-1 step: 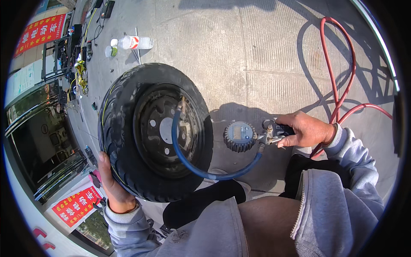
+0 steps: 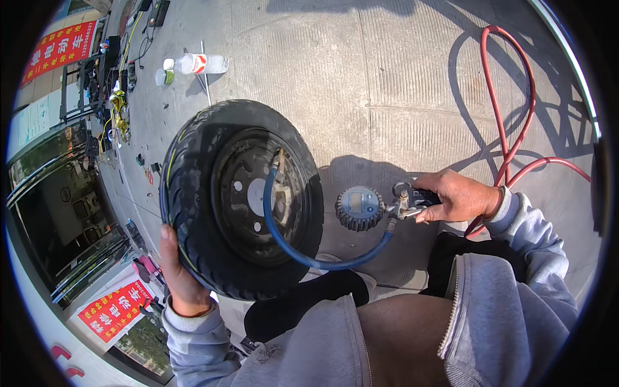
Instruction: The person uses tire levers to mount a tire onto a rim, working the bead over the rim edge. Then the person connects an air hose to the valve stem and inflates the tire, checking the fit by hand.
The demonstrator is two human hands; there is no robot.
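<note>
A small black tyre (image 2: 193, 193) on a dark metal wheel rim (image 2: 248, 222) stands tilted before me, its hub side turned to the right. My left hand (image 2: 184, 274) grips the tyre's left edge, the thumb along the tread and the other fingers hidden. In my right hand (image 2: 461, 195) is a tyre inflator (image 2: 403, 203), fingers wrapped round its black handle. Its round digital gauge (image 2: 359, 208) faces up. From the inflator a blue hose (image 2: 335, 264) curves to a brass chuck (image 2: 278, 158) at the valve inside the rim.
Beyond my right hand, a red air hose (image 2: 509, 155) loops over the ribbed concrete. A plastic bottle (image 2: 205, 64) and a smaller container (image 2: 162, 77) lie past the tyre. Tools and cables clutter the left, by a shopfront with red banners (image 2: 116, 311). My shoes are just below the gauge.
The tyre has turned and shifted slightly right, showing more of its tread. My left hand has moved right with it. My right hand and the inflator stay nearly still.
</note>
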